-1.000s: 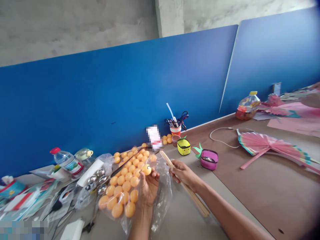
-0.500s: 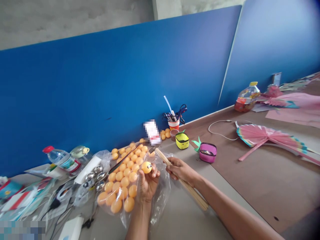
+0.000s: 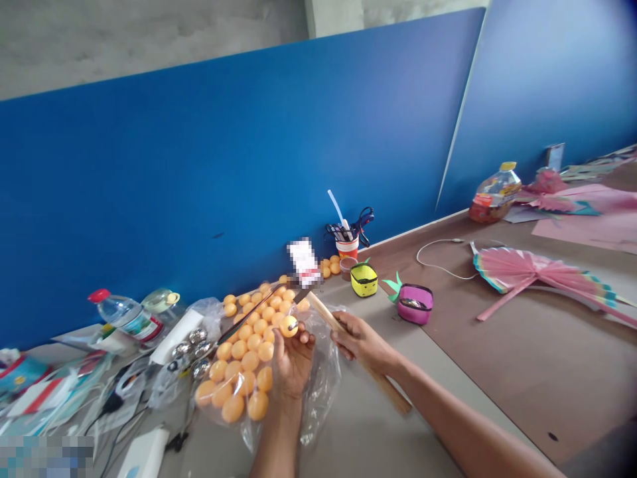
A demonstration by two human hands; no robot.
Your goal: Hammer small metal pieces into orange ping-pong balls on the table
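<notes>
My left hand is raised with its fingertips pinched on one orange ball that has a small dark hole. Behind and below it lies a clear plastic bag with several orange balls spilled across it. My right hand is closed round a bundle of thin wooden sticks, which slants from upper left to lower right, its upper end close to the held ball.
A blue partition backs the desk. A water bottle, metal balls and papers crowd the left. A pen cup, yellow box, pink box, white cable, pink paper fan and oil bottle lie to the right.
My left hand has lifted the ball slightly and turned it so its hole shows. The sticks' upper end has come closer to the ball. The view shifted a little downward.
</notes>
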